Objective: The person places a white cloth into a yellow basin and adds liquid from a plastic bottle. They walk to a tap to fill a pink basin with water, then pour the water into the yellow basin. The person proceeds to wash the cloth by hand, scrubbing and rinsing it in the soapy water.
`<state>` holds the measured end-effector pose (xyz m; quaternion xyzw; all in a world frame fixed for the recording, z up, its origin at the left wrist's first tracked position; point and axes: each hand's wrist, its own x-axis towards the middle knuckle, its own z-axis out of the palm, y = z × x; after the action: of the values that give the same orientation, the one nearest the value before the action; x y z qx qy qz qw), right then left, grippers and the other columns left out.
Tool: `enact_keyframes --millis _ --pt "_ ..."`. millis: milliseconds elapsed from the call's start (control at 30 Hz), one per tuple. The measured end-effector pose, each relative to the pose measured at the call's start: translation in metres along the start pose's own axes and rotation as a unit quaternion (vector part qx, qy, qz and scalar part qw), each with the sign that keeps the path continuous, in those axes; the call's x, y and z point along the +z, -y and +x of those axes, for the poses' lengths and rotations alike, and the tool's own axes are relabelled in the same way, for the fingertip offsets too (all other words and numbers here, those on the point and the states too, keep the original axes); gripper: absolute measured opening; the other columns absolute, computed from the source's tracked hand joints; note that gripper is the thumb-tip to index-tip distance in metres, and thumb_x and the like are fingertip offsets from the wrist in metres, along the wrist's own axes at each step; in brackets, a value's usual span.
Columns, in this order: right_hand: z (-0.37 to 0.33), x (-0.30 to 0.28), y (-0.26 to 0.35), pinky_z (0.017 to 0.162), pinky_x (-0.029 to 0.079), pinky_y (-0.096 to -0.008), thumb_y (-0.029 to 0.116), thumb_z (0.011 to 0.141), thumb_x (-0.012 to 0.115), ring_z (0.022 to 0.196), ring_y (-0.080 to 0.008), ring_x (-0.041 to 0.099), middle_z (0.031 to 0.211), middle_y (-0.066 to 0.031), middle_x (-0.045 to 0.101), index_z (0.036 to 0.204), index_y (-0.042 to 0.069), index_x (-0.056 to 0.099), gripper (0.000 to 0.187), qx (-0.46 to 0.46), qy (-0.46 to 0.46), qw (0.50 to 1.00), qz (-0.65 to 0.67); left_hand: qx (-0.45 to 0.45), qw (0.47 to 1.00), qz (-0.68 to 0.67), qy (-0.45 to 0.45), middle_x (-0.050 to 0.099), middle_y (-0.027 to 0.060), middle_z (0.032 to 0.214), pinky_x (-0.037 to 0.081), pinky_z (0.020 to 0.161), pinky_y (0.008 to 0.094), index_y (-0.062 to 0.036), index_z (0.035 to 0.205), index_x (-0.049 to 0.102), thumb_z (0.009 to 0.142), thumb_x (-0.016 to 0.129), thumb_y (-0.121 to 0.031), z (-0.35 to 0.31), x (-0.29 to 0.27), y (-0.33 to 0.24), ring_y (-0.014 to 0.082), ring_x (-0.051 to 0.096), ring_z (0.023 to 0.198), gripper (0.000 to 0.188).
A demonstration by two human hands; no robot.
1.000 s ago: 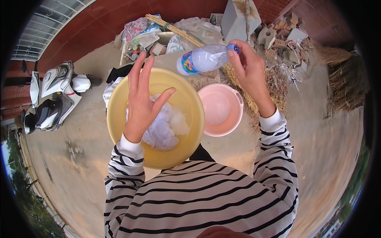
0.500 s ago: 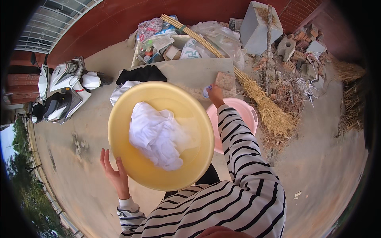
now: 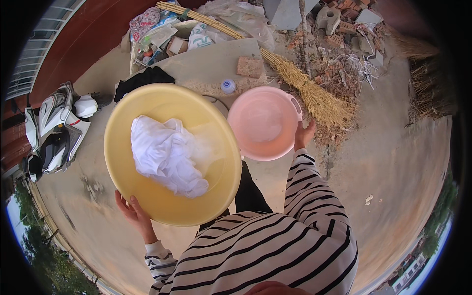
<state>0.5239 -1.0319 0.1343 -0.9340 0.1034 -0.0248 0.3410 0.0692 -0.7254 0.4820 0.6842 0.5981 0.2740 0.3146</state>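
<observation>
- Yellow basin (image 3: 142, 194): I have it just left of the pink basin (image 3: 241, 140) and nearer the wearer's body, so the pink basin is my reference for everything else.
- White cloth (image 3: 164, 155): it lies crumpled inside the yellow basin, left of the pink basin.
- Left hand (image 3: 135, 216): I find it farther left than the pink basin and closer to the wearer, against the yellow basin's outer edge; thumb and fingers stand apart.
- Right hand (image 3: 304, 133): it is at the pink basin's right rim, close below the handle slot. From my end I can't tell whether the fingers are clamped on that rim.
- Blue-capped bottle (image 3: 228, 86): I see it from above, just beyond the pink basin's far left edge.
- Brick (image 3: 250, 67): it lies beyond the pink basin, near its far rim.
- Straw broom (image 3: 314, 91): its bristles spread to the pink basin's far right.
- Black cloth (image 3: 147, 78): I pick it out well left of the pink basin, past the yellow basin's far rim.
- White scooter (image 3: 56, 132): it stands far left of the pink basin.
</observation>
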Motion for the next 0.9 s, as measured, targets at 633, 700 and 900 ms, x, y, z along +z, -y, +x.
enact_keyframes --millis 633,700,900 --pt "-0.154 -0.119 -0.12 0.059 0.058 -0.0394 0.011 0.075 0.069 0.072 -0.0223 0.065 0.089 -0.0108 0.066 0.098 -0.005 0.063 0.029 0.302 0.124 0.898 0.294 0.044 0.996 -0.048 -0.059 0.05 0.0151 0.14 0.042 0.103 0.0359 0.0014 0.141 0.042 0.103 0.046 -0.017 -0.053 -0.109 0.099 0.0253 0.05 0.125 0.043" --pt "-0.18 -0.164 -0.126 0.059 0.058 -0.0399 0.009 0.075 0.068 0.072 -0.0229 0.066 0.089 -0.0112 0.066 0.099 -0.004 0.063 0.027 0.265 0.091 0.91 0.307 0.043 0.995 -0.064 -0.069 0.052 0.014 0.137 0.043 0.101 0.0346 0.0013 0.139 0.045 0.102 0.048 -0.013 -0.074 -0.133 0.137 0.0235 0.052 0.123 0.04" --pt "-0.293 -0.252 -0.14 0.049 0.057 -0.0307 0.006 0.074 0.068 0.055 -0.0166 0.058 0.072 -0.0069 0.059 0.079 0.001 0.059 0.012 0.29 0.168 0.916 0.22 0.04 0.988 -0.127 -0.074 0.059 0.0111 0.126 0.046 0.095 0.0322 0.0005 0.125 0.058 0.101 0.051 -0.011 -0.148 -0.218 0.26 0.0191 0.056 0.112 0.027"
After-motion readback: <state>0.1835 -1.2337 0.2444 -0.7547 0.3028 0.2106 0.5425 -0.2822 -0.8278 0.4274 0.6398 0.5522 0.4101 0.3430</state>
